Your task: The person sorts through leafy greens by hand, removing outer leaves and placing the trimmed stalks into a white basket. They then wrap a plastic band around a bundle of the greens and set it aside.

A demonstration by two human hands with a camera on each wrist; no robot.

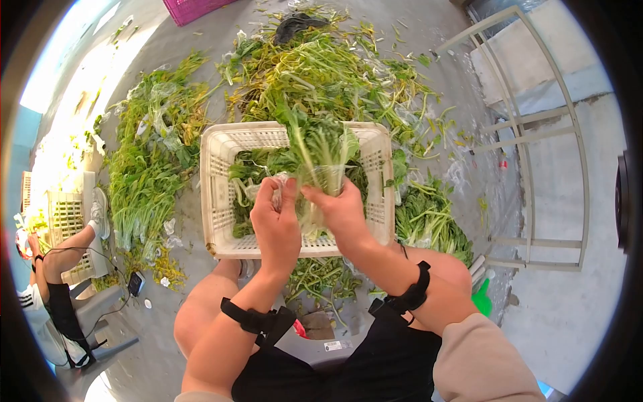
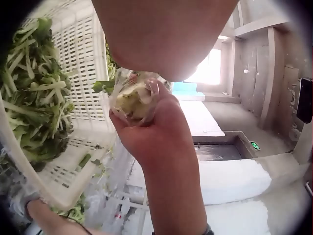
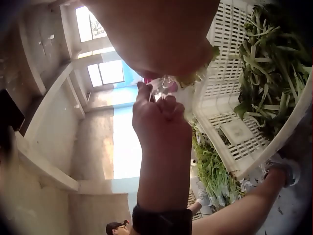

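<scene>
A bundle of leafy greens (image 1: pixel 321 151), its lower part in clear plastic, stands upright over the white basket (image 1: pixel 210 194). My right hand (image 1: pixel 343 213) grips its lower end; in the left wrist view that right hand (image 2: pixel 159 129) curls around the wrapped pale stems (image 2: pixel 133 102). My left hand (image 1: pixel 276 221), beside it, pinches crumpled clear plastic (image 1: pixel 280 191) with bent fingers. The right wrist view shows the left hand (image 3: pixel 161 115) holding the plastic (image 3: pixel 164 87). Loose greens (image 1: pixel 251 167) lie in the basket below.
Heaps of greens (image 1: pixel 151 164) cover the floor to the left, behind and right of the basket. A pink crate (image 1: pixel 194 8) stands at the back, a metal frame (image 1: pixel 526 154) at the right. Another person's leg (image 1: pixel 67 248) and a second basket (image 1: pixel 65 211) are far left.
</scene>
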